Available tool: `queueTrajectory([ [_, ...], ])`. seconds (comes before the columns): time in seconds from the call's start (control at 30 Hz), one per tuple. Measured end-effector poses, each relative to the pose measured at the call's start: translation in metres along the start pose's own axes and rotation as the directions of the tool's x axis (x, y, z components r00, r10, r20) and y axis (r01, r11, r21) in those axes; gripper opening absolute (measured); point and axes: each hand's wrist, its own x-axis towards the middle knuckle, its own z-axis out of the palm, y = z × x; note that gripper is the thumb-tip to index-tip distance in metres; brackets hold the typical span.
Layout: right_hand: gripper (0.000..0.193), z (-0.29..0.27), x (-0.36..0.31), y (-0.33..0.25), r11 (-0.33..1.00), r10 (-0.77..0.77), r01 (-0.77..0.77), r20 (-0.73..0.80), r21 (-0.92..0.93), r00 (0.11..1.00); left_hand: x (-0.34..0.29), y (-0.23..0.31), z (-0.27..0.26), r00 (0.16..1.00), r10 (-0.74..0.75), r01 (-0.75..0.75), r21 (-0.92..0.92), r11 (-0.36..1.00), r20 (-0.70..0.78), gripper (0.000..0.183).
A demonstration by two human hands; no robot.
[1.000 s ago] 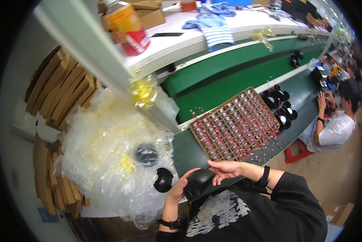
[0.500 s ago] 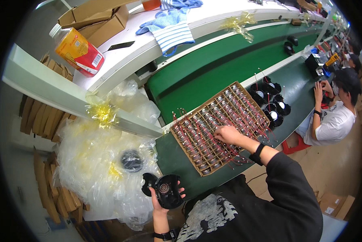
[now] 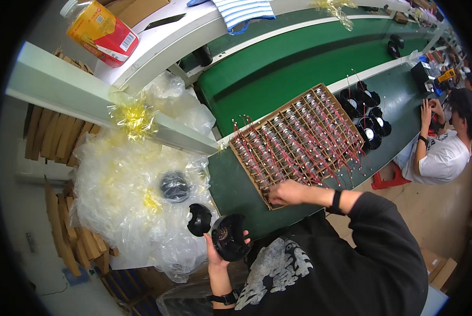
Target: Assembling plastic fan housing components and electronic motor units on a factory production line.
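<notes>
My left hand [image 3: 215,254] is closed round a black round plastic housing [image 3: 229,239] with a perforated centre. A smaller black curved shell [image 3: 199,220] sits against it on the left; whether the two are joined I cannot tell. On the bench, a divided cardboard tray [image 3: 343,114] holds rows of small round metal-looking parts [image 3: 295,126] with thin red wires. My right hand [image 3: 288,193] reaches over the tray's near left corner, fingers bent down and pinched together. What lies between those fingertips is hidden.
Several open black housings [image 3: 370,134] with white discs lie right of the tray. Beyond runs a green conveyor belt [image 3: 278,68]. Clear plastic bags [image 3: 131,210] heap up on the left, beside a pale post [image 3: 88,97]. A co-worker [image 3: 441,152] sits at the far right.
My right hand has moved from the tray's middle to its near left corner. The left hand still holds the black housing, turned somewhat. The whole view has shifted slightly.
</notes>
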Motion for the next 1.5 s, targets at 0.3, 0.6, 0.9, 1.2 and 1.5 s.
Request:
queueTrajectory([
  [0.3, 0.012, 0.034, -0.036, -0.019, 0.917, 0.101, -0.129, -0.092, -0.377, 0.991, 0.014, -0.006, -0.001, 0.994, -0.108, 0.108, -0.019, 0.994, 0.019, 0.096],
  [0.6, 0.01, 0.05, -0.027, -0.035, 0.789, 0.229, -0.299, -0.193, -0.537, 0.954, 0.011, -0.003, -0.008, 0.99, -0.137, 0.137, -0.003, 0.991, 0.042, 0.093],
  [0.9, 0.01, 0.008, -0.022, -0.045, 0.914, 0.082, -0.199, -0.321, -0.353, 0.943, 0.005, 0.005, -0.019, 0.992, -0.109, 0.11, -0.005, 0.994, 0.068, 0.093],
  [1.2, 0.006, -0.062, -0.028, -0.098, 0.373, 0.471, -0.096, -0.099, 0.923, 0.877, 0.012, 0.012, -0.001, 0.985, -0.098, 0.108, -0.067, 0.992, 0.14, 0.101],
  [1.5, 0.005, -0.093, -0.002, -0.187, 0.398, 0.39, -0.042, -0.127, 0.916, 0.912, 0.027, 0.011, 0.028, 0.931, -0.207, 0.249, -0.108, 0.962, 0.301, 0.085],
])
